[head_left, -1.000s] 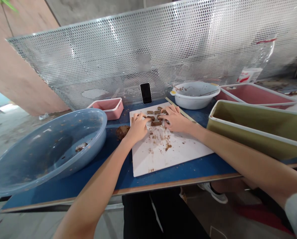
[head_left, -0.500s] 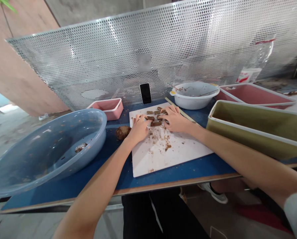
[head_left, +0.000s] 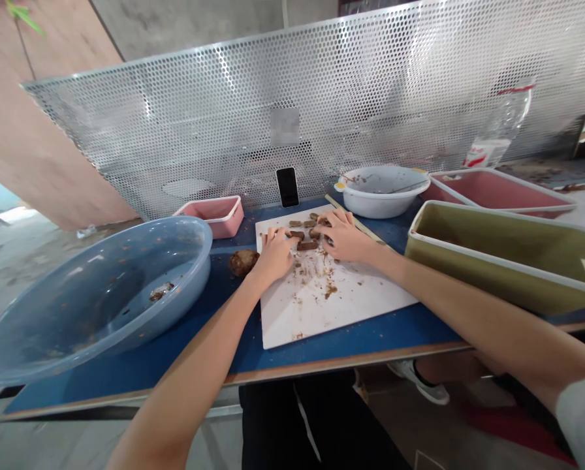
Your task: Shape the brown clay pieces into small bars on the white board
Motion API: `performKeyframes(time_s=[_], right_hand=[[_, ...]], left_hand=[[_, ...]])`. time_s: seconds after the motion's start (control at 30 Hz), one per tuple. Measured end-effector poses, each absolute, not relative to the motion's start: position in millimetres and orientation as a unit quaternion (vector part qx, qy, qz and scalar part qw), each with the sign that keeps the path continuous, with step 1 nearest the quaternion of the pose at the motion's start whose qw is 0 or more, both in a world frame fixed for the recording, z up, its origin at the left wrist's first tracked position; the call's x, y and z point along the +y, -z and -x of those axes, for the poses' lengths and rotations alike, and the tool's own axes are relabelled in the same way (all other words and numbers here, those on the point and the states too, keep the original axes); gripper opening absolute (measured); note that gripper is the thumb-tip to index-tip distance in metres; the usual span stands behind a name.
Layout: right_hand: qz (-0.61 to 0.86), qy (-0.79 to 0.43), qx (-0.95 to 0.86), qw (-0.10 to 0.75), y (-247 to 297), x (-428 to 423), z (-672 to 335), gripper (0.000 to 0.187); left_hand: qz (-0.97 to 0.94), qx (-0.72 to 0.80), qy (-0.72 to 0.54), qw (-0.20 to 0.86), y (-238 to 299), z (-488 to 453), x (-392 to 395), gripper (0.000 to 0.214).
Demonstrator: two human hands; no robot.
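on the board (head_left: 292, 320), a brown bar (head_left: 307, 246) lies crosswise

in the head view, my only feed, i have the bar on the far part of the board, in front of the gap between the left hand (head_left: 275, 253) and the right hand (head_left: 341, 236). from the left fingertips it lies right and slightly towards the person; from the right fingertips, left and slightly nearer too. i judge the left hand closer, its thumb just beside the bar's left end; i can't tell if they touch.

the bar's long axis runs left to right, its right end angled slightly away; neither end reads as a front. just beyond, a left piece (head_left: 297, 234) sits at the left fingertips and a right piece (head_left: 314, 233) at the right ones. both sets of fingers look bent and somewhat spread; i cannot tell whether either clamps its piece.
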State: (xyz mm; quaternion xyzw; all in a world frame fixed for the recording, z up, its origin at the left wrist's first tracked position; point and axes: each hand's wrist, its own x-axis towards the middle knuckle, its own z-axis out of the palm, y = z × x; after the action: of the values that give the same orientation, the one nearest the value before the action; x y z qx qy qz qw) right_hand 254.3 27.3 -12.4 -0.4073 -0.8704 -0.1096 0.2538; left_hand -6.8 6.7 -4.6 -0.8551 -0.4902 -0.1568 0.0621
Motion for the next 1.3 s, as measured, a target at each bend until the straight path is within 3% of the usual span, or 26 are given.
performKeyframes(time_s=[0.4, 0.73, 0.93, 1.03, 1.17, 1.3], right_hand=[[0.408, 0.119, -0.867, 0.260, 11.3, 27.2, -256.4, 0.036], [0.325, 0.065, -0.915, 0.228, -24.2, 1.0, -188.8, 0.039], [0.316, 0.124, -0.929, 0.147, -22.0, -1.6, -105.0, 0.057], [0.339, 0.146, -0.920, 0.132, -12.6, 4.0, -76.2, 0.067], [0.356, 0.152, -0.912, 0.138, -2.8, 6.7, -59.9, 0.060], [0.369, 0.155, -0.904, 0.149, 0.5, 3.8, -58.1, 0.064]], left_hand=[[0.800, -0.541, 0.241, 0.101, -28.4, 42.2, 10.5, 0.057], [0.699, -0.634, 0.331, 0.008, -10.3, 83.5, 49.4, 0.044], [0.600, -0.672, 0.421, -0.107, -13.0, 87.6, 52.7, 0.034], [0.582, -0.676, 0.441, -0.104, -13.4, 91.1, 55.6, 0.029], [0.563, -0.680, 0.458, -0.099, -10.3, 97.0, 60.9, 0.024], [0.549, -0.686, 0.468, -0.096, -4.5, 101.7, 65.4, 0.025]])
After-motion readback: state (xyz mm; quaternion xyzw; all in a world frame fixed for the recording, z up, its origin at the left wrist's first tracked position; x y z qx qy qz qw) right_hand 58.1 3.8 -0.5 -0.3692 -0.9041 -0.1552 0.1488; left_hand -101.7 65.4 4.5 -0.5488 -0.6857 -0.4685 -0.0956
